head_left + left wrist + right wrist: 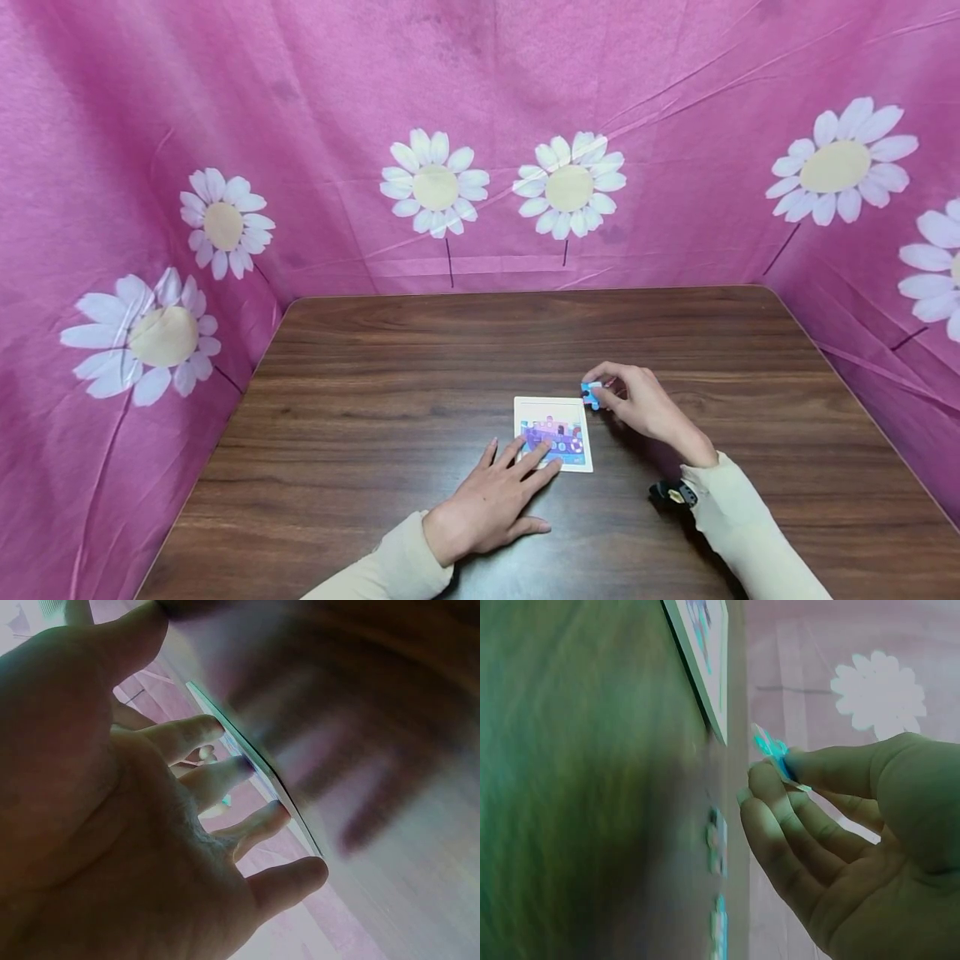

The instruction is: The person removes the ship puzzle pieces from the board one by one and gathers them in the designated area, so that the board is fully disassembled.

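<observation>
A square puzzle with a white frame [587,450] lies on the table, its lower part filled with a purple and pink picture and its upper part plain white. Spread over its lower left edge, my left hand [491,504] touches it with straight fingertips. My right hand [651,407] pinches a blue jigsaw piece [590,395] between thumb and fingers, just beyond the frame's upper right corner. In the right wrist view, that piece [772,752] is tilted and held off the table. The left wrist view shows the frame's edge [259,765] under the fingers.
Two small pieces, one multicoloured [717,841] and one bluish [718,930], lie on the table in the right wrist view. A black strap-like device [673,495] is at the right wrist. Pink cloth [495,75] with daisies encloses the brown wooden table [360,400].
</observation>
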### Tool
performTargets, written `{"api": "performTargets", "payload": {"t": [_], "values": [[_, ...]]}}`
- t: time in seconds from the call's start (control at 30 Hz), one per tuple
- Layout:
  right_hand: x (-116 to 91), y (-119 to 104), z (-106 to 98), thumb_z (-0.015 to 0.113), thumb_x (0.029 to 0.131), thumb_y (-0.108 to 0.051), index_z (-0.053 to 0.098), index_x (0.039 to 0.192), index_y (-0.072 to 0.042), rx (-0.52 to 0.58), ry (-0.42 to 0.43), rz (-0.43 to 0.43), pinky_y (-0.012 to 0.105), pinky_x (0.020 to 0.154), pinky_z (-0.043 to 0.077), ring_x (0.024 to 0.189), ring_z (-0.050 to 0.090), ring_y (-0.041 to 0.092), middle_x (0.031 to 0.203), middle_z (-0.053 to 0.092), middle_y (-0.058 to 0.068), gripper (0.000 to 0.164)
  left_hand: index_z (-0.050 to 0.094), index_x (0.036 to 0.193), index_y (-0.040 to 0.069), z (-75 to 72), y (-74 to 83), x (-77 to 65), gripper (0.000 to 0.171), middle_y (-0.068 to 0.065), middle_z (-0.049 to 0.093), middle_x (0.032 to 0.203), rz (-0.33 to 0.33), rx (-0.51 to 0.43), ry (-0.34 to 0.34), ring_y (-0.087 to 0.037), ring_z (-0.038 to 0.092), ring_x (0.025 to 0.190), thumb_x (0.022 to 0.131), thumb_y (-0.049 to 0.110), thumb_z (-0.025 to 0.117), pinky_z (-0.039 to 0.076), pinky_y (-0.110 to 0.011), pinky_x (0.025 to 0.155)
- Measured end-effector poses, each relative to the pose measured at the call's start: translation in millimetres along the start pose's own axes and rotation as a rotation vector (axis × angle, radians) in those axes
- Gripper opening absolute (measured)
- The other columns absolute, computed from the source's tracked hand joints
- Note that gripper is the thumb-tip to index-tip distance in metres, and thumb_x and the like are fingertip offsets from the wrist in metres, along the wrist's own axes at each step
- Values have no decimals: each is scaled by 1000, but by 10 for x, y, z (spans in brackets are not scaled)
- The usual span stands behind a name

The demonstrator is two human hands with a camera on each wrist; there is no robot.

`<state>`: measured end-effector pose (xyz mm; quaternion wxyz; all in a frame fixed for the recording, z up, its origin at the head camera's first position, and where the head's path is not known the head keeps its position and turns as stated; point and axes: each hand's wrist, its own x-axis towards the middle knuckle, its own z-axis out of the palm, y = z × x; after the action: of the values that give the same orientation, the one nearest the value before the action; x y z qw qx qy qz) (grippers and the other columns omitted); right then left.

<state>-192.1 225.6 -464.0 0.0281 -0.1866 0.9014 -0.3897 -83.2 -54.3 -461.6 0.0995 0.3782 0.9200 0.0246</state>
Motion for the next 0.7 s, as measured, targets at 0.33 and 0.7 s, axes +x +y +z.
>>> {"api": "performTargets", "payload": {"t": [0.33, 0.7], "values": [[-64, 180, -331, 63, 103, -11, 73, 117, -9, -45, 93, 84, 25, 59, 51, 65, 68, 18, 84, 75, 11, 17, 27, 167, 30, -3, 7, -7, 76, 2, 22, 176, -1, -20, -7, -32, 31, 159, 102, 63, 49, 36, -61, 122], [-103, 357, -528, 61, 105, -13, 73, 118, -9, -118, 136, 115, 25, 65, 51, 79, 68, 15, 94, 76, 12, 19, 28, 166, 29, 1, 4, 3, 76, 2, 23, 175, 0, -1, 7, -32, 33, 159, 102, 63, 50, 38, -61, 121]]}}
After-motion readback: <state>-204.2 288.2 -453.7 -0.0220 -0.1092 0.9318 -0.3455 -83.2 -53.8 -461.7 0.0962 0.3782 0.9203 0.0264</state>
